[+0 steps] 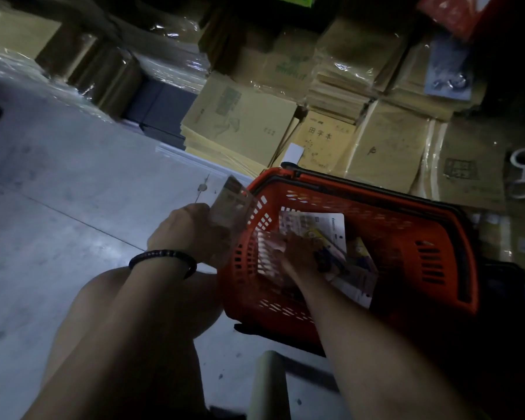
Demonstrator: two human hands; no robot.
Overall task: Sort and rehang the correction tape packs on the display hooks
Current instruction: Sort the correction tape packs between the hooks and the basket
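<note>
In the basket (406, 231) — right hand (300, 253) is reaching among packs (319, 225), grip unclear; left hand (188, 234) is gripping one pack (229, 204) — rehanging seemingly all ahead.

One head-worn camera looks forward and steeply down, rolled askew, close above the left hand (191, 234) and right hand (297, 250) near centre, with the basket (406, 225) toward 4 o'clock, floor (58, 207) toward 9 o'clock and notebooks (243, 116) across 12 to 2.

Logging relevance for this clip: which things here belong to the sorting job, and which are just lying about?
In the job: left hand gripping a pack; right hand among the loose packs; red basket.
Just lying about: wrapped exercise book stacks; dark box.
</note>
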